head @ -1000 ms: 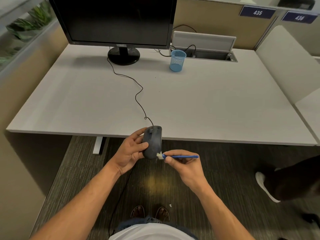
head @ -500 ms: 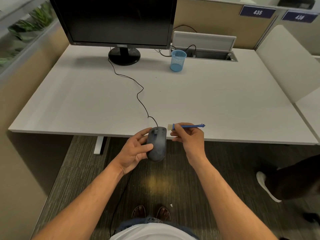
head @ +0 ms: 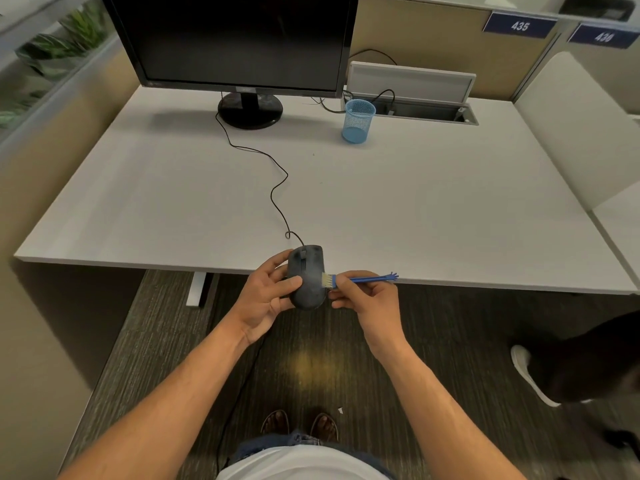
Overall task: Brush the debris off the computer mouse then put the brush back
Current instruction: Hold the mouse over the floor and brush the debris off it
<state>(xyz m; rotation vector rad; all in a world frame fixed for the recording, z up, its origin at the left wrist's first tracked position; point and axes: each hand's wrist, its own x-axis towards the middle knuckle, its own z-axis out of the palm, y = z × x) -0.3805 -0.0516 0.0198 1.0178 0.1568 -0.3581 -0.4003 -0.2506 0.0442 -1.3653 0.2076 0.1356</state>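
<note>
- Office cubicle, white desk (head: 415, 202) fills mid frame; black monitor (head: 235, 39) at top, blue mesh pen cup (head: 358, 121) upper centre, beside an open cable tray (head: 426, 110). Carpet below, w/ a white scrap (head: 340, 410) near the person's feet.
- Computer mouse (head: 308, 275) is held off the desk, just past its near edge, centre frame. Left hand (head: 266, 299) grips it: thumb across the top, fingers curled round the left side.
- Right hand (head: 367, 299) pinches the blue brush (head: 367, 279) close to the head; bristles touch the mouse's right flank.
- Handling, my guess: mouse = light, rigid, smooth shell, so hold by the sides as now. Brush is v. light, thin handle, soft bristles; a pinch near the head gives control.
- Cord (head: 273, 188) snakes across the desk to the monitor w/ slack, so it shouldn't tug.
- Plenty of open desk between hands and pen cup, prob. the brush's home. Another person's shoe (head: 526, 372) at lower right, well apart.
</note>
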